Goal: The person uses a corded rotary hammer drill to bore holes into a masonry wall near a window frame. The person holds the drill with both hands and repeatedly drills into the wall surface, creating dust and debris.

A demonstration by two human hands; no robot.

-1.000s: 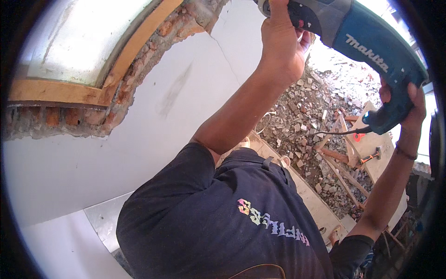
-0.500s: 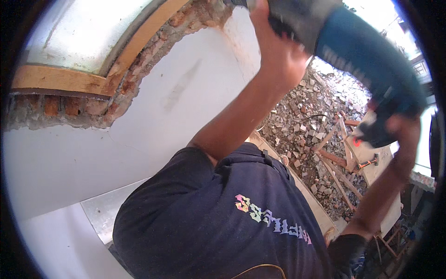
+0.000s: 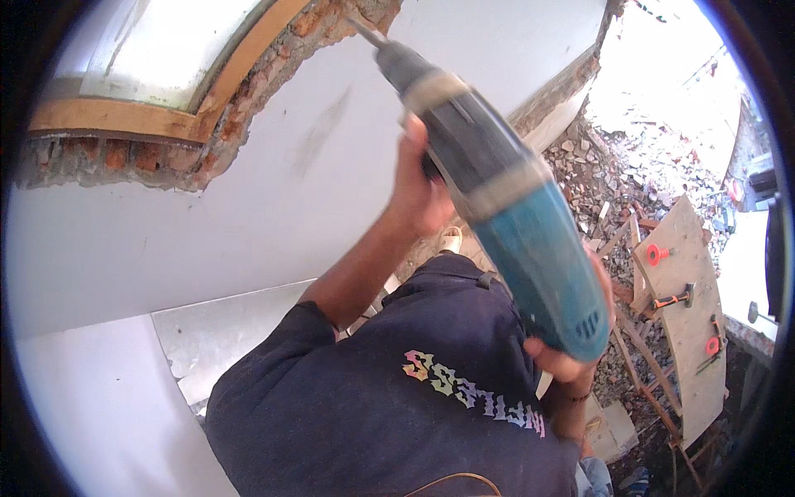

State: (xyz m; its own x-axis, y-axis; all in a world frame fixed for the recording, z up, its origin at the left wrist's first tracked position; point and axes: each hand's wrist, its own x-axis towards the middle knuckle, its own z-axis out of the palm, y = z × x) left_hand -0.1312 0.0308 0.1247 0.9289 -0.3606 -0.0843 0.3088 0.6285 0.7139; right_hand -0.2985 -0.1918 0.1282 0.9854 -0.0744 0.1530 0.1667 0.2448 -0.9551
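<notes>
A teal and black demolition hammer (image 3: pixel 538 257) slants across the space before my chest. Its chisel bit (image 3: pixel 367 33) points up and left, close to the chipped brick edge (image 3: pixel 273 91) around the window; whether it touches cannot be told. My left hand (image 3: pixel 421 186) is closed round the side of the tool, behind its front collar. At the rear end my right hand (image 3: pixel 567 352) wraps the handle from behind, and the tool's body hides most of its fingers. The white wall (image 3: pixel 248 224) lies behind the tool.
A wooden window frame (image 3: pixel 124 118) sits at the upper left. Broken rubble (image 3: pixel 592 182) covers the ground to the right. There, a plywood board (image 3: pixel 696 373) on wooden legs carries an orange-handled hammer (image 3: pixel 672 298) and orange round pieces (image 3: pixel 656 254).
The demolition hammer has come down and left from the upper right, its bit now in view. My right hand has dropped towards my body, and the view has shifted slightly.
</notes>
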